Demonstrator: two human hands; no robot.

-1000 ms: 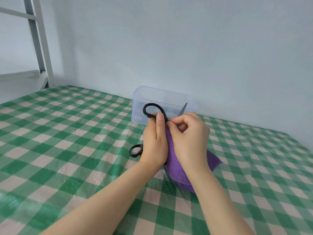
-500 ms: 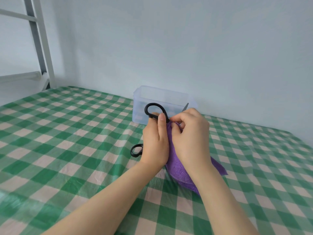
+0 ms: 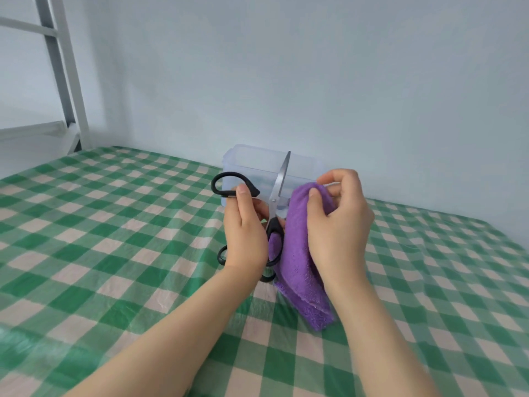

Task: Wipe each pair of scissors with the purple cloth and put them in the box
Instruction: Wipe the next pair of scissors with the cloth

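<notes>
My left hand point(image 3: 244, 233) grips the open scissors point(image 3: 274, 202), the bare blade pointing up just left of my right hand's point(image 3: 339, 222) cloth-pinching fingers point(image 3: 315, 196).

Shiny metal scissors point(image 3: 280, 181) blade, matt black plastic handles, fuzzy purple cloth point(image 3: 300, 253), translucent plastic box point(image 3: 252, 164), glossy checked tablecloth point(image 3: 114, 239)

so we count one pair of scissors point(image 3: 279, 184) with black handles, one purple cloth point(image 3: 300, 253), one clear plastic box point(image 3: 252, 161), two bare hands, left point(image 3: 246, 233) and right point(image 3: 337, 224), and one green checked tablecloth point(image 3: 114, 253)
</notes>
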